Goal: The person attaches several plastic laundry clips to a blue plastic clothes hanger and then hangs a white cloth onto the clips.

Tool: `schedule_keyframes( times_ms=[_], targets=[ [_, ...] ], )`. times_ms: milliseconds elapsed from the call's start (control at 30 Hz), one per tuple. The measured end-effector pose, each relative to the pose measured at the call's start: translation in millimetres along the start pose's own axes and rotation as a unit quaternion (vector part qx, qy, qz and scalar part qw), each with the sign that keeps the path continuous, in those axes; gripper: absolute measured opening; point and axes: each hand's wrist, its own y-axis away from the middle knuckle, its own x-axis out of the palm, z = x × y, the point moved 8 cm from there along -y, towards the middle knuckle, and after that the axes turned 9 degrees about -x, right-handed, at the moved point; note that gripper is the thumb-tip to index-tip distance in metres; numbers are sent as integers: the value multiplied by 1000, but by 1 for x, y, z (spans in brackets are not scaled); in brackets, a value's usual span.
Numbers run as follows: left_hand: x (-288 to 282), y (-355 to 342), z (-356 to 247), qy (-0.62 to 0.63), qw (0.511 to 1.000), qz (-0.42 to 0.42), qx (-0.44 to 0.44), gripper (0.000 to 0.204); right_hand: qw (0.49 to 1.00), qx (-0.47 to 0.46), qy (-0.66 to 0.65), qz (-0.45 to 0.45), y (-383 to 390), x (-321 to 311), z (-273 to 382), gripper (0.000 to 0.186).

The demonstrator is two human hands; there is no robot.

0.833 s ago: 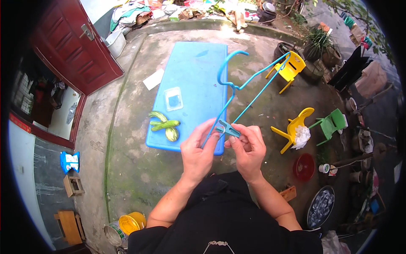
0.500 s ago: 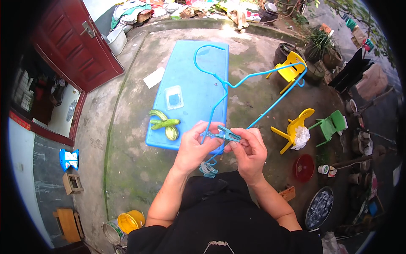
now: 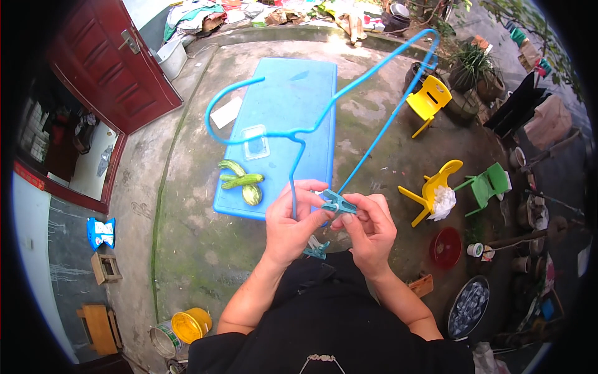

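A blue clothes hanger (image 3: pixel 337 96) is held up before me, tilted, with its hook curving out to the left. My left hand (image 3: pixel 288 218) is closed round one end of it, the thumb and fingertips pressed together by a teal clothespin (image 3: pixel 339 203). From the other side, my right hand (image 3: pixel 372 230) pinches the same clothespin between thumb and fingers. The fingers hide how the clothespin meets the hanger. Below my hands a second teal clip (image 3: pixel 316 248) hangs, partly hidden behind my left hand.
Beyond the hanger stands a blue table (image 3: pixel 286 87) with green striped gourds (image 3: pixel 242 181) and a clear plastic box (image 3: pixel 256 143). To the right are yellow chairs (image 3: pixel 428 100), a green chair (image 3: pixel 488 187), a red basin (image 3: pixel 446 247) and a metal basin (image 3: pixel 468 305). Buckets (image 3: pixel 190 325) stand at lower left.
The hanger has turned: its hook swung left and down, its far end rose. The clothespin has tilted between my fingers. Both hands have stayed nearly in place.
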Motion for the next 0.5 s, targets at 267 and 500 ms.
schedule_keyframes(
  times_ms=[267, 500],
  targets=[
    [9, 0, -11, -25, 998, 47, 34, 11, 990, 86, -108, 16, 4, -9, -6, 25],
    [18, 8, -9, -13, 999, 42, -2, 8, 998, 18, -64, -10, 7, -15, 3, 25]
  ],
)
